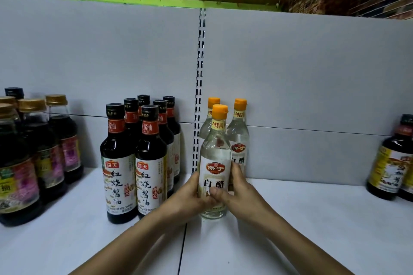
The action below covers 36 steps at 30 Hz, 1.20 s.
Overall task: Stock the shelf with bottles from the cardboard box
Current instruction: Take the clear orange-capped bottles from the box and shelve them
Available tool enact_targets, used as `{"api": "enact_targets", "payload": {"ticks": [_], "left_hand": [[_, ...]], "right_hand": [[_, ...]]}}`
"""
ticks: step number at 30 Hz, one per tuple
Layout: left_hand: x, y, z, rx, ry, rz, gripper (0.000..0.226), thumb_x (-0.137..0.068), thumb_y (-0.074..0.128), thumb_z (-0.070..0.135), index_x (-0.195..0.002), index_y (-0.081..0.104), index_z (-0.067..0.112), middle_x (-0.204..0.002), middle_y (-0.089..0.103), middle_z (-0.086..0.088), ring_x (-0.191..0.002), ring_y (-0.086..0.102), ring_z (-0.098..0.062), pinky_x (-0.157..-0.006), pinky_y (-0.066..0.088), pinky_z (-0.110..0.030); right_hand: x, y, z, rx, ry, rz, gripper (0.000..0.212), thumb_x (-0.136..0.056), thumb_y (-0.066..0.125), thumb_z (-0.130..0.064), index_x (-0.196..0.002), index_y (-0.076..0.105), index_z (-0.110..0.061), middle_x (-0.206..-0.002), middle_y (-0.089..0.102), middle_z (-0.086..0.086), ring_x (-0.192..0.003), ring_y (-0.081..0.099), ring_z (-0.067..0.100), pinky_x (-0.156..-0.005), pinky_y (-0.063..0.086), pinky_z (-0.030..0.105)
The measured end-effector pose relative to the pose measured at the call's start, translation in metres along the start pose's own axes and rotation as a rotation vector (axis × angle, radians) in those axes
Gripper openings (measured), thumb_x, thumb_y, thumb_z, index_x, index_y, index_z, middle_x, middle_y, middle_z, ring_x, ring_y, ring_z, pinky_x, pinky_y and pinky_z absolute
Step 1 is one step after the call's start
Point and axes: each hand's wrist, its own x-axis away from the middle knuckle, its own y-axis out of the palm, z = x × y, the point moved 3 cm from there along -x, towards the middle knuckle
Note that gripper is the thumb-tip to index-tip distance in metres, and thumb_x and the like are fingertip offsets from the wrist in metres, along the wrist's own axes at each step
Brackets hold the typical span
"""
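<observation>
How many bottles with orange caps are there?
3. The front bottle, held by left hand and right hand; second bottle behind-left; third bottle behind-right. Others may hide behind.

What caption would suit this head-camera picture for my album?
The left hand and right hand grip a clear orange-capped bottle on the white shelf.

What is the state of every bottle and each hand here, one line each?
front clear bottle: upright on the shelf, orange cap on, gripped by both hands
clear bottles behind: upright, capped
black-capped dark bottles: upright, capped, in two rows
gold-capped dark bottles: upright, capped
dark bottles at far right: upright, partly out of view
left hand: grips the front clear bottle
right hand: grips the front clear bottle
</observation>
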Motion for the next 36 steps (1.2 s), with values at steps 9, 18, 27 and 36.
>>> {"api": "enact_targets", "payload": {"ticks": [9, 18, 27, 36], "left_hand": [[-0.01, -0.006, -0.012, -0.129, 0.014, 0.062, 0.063, -0.09, 0.072, -0.003, -0.142, 0.042, 0.017, -0.118, 0.067, 0.012, -0.099, 0.068, 0.012, -0.078, 0.055, -0.011], [-0.016, -0.011, -0.024, -0.194, 0.087, 0.1, 0.061, -0.088, 0.078, 0.009, -0.136, 0.045, 0.027, -0.122, 0.066, 0.014, -0.106, 0.064, 0.014, -0.082, 0.056, -0.013], [-0.024, -0.016, -0.038, -0.308, 0.127, 0.141, 0.079, -0.076, 0.084, 0.041, -0.138, 0.036, 0.038, -0.132, 0.056, 0.015, -0.119, 0.059, 0.002, -0.098, 0.054, -0.02], [-0.033, -0.017, -0.048, -0.398, 0.152, 0.192, 0.08, -0.074, 0.083, 0.041, -0.139, 0.036, 0.043, -0.134, 0.048, 0.015, -0.126, 0.051, 0.0, -0.107, 0.05, -0.029]], "right_hand": [[-0.015, 0.013, 0.019, 0.019, 0.075, -0.028, 0.084, -0.093, 0.068, -0.037, -0.158, 0.016, -0.039, -0.145, 0.056, -0.013, -0.133, 0.055, 0.012, -0.113, 0.046, 0.036], [-0.015, 0.023, 0.035, -0.018, 0.081, -0.007, 0.085, -0.089, 0.063, -0.052, -0.158, 0.014, -0.044, -0.144, 0.058, -0.016, -0.128, 0.06, 0.007, -0.111, 0.048, 0.036], [-0.016, 0.026, 0.038, 0.03, 0.073, -0.024, 0.072, -0.099, 0.058, -0.046, -0.158, 0.018, -0.039, -0.151, 0.05, -0.017, -0.137, 0.05, 0.006, -0.116, 0.041, 0.031], [-0.023, 0.03, 0.047, 0.095, 0.054, -0.026, 0.077, -0.096, 0.056, -0.045, -0.158, 0.012, -0.039, -0.153, 0.047, -0.013, -0.137, 0.05, 0.009, -0.116, 0.042, 0.035]]}}
